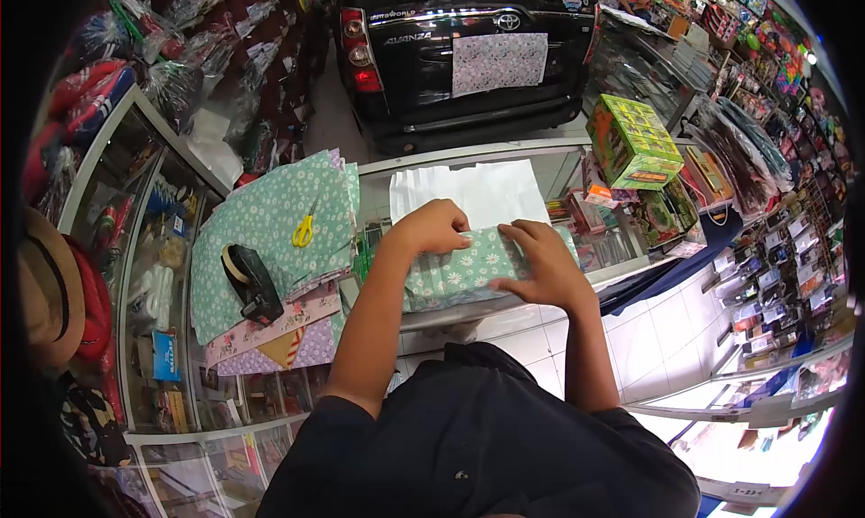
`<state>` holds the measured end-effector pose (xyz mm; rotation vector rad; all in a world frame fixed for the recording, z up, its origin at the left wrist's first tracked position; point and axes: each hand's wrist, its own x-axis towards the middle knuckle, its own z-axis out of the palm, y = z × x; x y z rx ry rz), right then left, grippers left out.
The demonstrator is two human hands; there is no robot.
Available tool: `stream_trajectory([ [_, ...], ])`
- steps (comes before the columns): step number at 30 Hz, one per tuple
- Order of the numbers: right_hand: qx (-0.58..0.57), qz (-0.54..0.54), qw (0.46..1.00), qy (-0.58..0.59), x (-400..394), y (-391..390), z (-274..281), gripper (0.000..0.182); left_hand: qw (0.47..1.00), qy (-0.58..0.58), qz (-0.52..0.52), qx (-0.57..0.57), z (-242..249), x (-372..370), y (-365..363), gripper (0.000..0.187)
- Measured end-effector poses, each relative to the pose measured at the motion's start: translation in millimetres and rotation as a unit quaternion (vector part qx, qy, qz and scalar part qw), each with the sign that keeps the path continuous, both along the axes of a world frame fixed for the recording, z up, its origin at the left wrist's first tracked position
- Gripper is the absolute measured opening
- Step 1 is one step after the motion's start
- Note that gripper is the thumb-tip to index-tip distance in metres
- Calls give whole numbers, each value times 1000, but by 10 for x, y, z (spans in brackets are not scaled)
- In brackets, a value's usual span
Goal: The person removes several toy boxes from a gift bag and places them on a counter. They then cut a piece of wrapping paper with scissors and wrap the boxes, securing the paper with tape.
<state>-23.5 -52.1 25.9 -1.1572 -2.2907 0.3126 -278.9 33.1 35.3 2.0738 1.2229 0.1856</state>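
Observation:
A sheet of green floral wrapping paper [475,264] lies folded on the glass counter in front of me, its white back [491,192] spread out on the far side. What is under the folded part is hidden. My left hand [434,226] has its fingers curled at the fold's upper edge, pinching the paper there. On the right, my right hand [548,268] rests on the green paper with thumb and fingers spread apart. A tape dispenser [250,282] and yellow scissors [305,231] sit left of my left arm.
Stacked green floral sheets [270,203] lie under the scissors and dispenser. The glass counter [622,268] carries a green-yellow box [635,140] at right. Beyond it stands a black car [464,68]. A glass cabinet [135,275] borders the left; hanging goods line the right.

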Motion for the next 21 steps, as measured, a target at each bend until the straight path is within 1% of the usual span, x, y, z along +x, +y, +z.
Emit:
stream_trajectory([
  [1, 8, 8, 1000, 29, 1, 48, -45, 59, 1000, 1, 2, -4, 26, 11, -12, 26],
  [2, 2, 10, 1000, 30, -5, 74, -45, 59, 1000, 5, 9, -3, 50, 21, -25, 25],
  [4, -47, -11, 997, 60, -13, 116, -18, 45, 1000, 10, 15, -8, 55, 11, -37, 25],
  [5, -25, -13, 998, 54, -28, 135, 2, 38, 1000, 7, 15, -8, 32, 8, -27, 25],
  [6, -30, -14, 998, 53, -23, 149, 11, 38, 1000, 4, 15, -8, 28, 20, -26, 26],
  [8, -80, -36, 996, 14, 5, 177, 32, 42, 1000, 3, 17, -11, 41, 27, -32, 26],
  [10, -84, -36, 995, 28, 4, 235, 43, 41, 1000, 2, 21, -12, 0, 36, -24, 26],
  [12, -97, -10, 994, 49, 32, 346, -4, 40, 999, -6, 43, -15, -57, 50, -10, 24],
  [14, -108, -7, 993, 48, 46, 403, -3, 41, 998, -18, 51, -16, -62, 32, -48, 22],
  [16, -122, -4, 991, 48, 58, 413, -2, 42, 997, -35, 60, 26, 29, 40, -167, 21],
  [17, -119, -8, 992, 34, 55, 413, 26, 42, 991, 66, 77, 84, 235, 111, -353, 23],
  [18, -115, -12, 993, 20, 48, 412, 53, 42, 971, 65, 81, 216, 169, 129, -495, 24],
  [19, -117, -14, 993, 24, 27, 403, 73, 43, 934, 63, 84, 343, 102, 148, -633, 26],
  [21, -137, -15, 990, 18, -8, 404, 116, 44, 946, 65, 37, 316, 328, 200, -934, 27],
])
